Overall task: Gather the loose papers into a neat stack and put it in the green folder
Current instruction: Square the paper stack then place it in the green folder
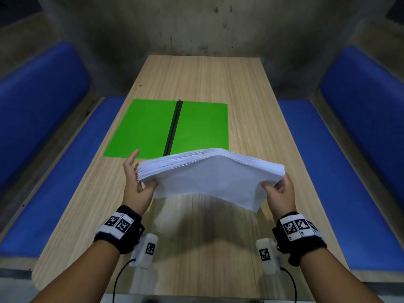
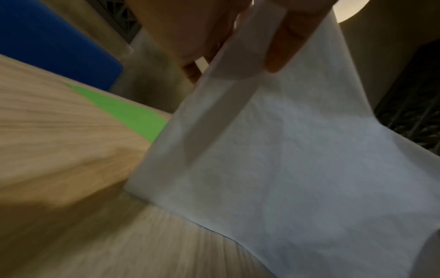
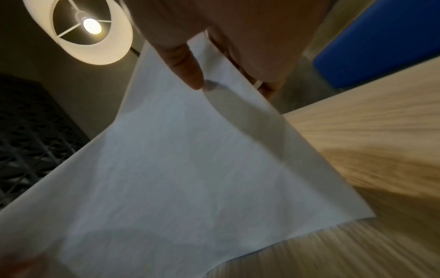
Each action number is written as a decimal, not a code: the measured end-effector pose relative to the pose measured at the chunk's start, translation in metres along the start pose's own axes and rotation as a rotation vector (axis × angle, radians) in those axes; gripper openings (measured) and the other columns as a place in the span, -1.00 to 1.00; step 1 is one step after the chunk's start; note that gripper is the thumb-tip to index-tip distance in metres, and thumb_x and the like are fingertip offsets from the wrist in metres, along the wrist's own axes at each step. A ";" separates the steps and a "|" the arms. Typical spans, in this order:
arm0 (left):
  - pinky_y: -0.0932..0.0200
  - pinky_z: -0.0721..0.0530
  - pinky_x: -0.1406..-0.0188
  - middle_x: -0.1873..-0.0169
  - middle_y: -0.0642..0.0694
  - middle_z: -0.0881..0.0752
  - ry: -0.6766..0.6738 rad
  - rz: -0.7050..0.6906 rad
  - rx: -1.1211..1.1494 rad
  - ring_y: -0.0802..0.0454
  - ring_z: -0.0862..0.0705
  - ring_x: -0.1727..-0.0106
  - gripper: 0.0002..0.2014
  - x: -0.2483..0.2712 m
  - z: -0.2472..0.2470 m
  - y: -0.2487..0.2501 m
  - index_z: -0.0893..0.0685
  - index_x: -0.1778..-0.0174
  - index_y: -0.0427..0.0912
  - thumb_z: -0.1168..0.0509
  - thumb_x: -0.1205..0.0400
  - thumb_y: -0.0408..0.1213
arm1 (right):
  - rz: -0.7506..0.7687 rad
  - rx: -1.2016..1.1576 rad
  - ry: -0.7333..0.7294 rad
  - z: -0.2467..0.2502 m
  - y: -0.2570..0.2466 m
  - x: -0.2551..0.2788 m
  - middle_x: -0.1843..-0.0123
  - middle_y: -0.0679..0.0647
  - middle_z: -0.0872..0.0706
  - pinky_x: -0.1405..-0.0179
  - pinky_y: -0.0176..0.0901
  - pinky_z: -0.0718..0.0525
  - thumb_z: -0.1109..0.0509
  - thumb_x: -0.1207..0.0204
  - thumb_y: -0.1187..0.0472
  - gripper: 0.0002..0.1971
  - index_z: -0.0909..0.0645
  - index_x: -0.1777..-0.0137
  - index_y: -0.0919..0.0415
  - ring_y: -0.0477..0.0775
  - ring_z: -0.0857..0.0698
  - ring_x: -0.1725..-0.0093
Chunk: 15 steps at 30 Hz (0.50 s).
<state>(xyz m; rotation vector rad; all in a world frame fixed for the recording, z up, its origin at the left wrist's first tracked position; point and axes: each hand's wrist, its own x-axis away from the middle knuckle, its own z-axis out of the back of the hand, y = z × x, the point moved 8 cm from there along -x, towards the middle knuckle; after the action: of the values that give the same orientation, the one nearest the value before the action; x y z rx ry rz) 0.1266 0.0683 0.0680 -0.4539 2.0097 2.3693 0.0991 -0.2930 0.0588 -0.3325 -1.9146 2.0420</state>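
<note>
A thick stack of white papers hangs in the air above the wooden table, bowed upward in the middle. My left hand pinches its left end with thumb below and fingers behind. My right hand grips its right end. The green folder lies open and flat on the table just beyond the stack, its dark spine running down the centre. In the left wrist view the papers fill the right side, with the folder a green wedge behind. The right wrist view shows my thumb on the papers.
Blue padded benches flank the table on both sides. A grey wall stands past the table's far edge. A lit ceiling lamp shows in the right wrist view.
</note>
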 end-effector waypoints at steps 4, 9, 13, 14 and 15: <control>0.57 -0.56 0.23 0.30 0.22 -0.79 0.046 0.162 0.086 0.37 -0.69 0.22 -0.68 -0.009 -0.006 -0.018 -0.61 -0.02 -0.14 -0.23 -0.37 -0.45 | -0.090 -0.069 0.041 -0.004 0.010 -0.007 0.15 0.01 -0.72 0.18 -0.18 -0.59 -0.22 -0.47 0.54 -0.69 -0.62 -0.10 0.25 -0.03 -0.68 0.16; 0.51 -0.60 0.30 0.40 0.32 -0.78 0.069 0.188 0.138 0.45 -0.68 0.35 -0.72 -0.016 -0.015 -0.014 -0.62 -0.04 -0.29 -0.18 -0.50 -0.65 | -0.059 -0.100 0.058 -0.008 0.004 -0.010 0.14 0.06 -0.71 0.12 -0.08 -0.60 -0.20 -0.45 0.53 -0.64 -0.64 0.09 0.04 0.07 -0.66 0.13; 0.50 -0.60 0.23 0.37 0.30 -0.79 0.118 0.092 0.166 0.42 -0.68 0.29 -0.75 -0.013 -0.002 0.007 -0.65 0.03 -0.31 -0.20 -0.43 -0.57 | 0.049 -0.129 0.069 -0.001 -0.019 -0.008 0.10 0.09 -0.71 0.14 -0.18 -0.61 -0.22 -0.46 0.55 -0.65 -0.63 0.06 0.08 0.00 -0.66 0.12; 0.50 -0.60 0.21 0.36 0.29 -0.79 0.124 0.076 0.164 0.41 -0.68 0.27 -0.75 -0.010 0.001 0.009 -0.66 0.06 -0.28 -0.19 -0.41 -0.54 | 0.071 -0.130 0.060 0.000 -0.023 -0.007 0.11 0.08 -0.71 0.14 -0.24 -0.61 -0.23 -0.46 0.56 -0.65 -0.62 0.07 0.08 -0.06 -0.67 0.14; 0.50 -0.59 0.20 0.35 0.27 -0.79 0.132 0.077 0.158 0.41 -0.67 0.25 -0.75 -0.008 0.005 0.008 -0.66 0.06 -0.27 -0.19 -0.40 -0.53 | 0.083 -0.125 0.047 0.001 -0.023 -0.006 0.13 0.04 -0.70 0.15 -0.31 -0.62 -0.22 -0.45 0.58 -0.63 -0.62 0.10 0.06 -0.14 -0.67 0.16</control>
<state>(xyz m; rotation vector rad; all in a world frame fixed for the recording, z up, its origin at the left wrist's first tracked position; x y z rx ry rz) 0.1317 0.0729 0.0776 -0.5515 2.2900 2.2527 0.1057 -0.2948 0.0817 -0.4937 -2.0357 1.9512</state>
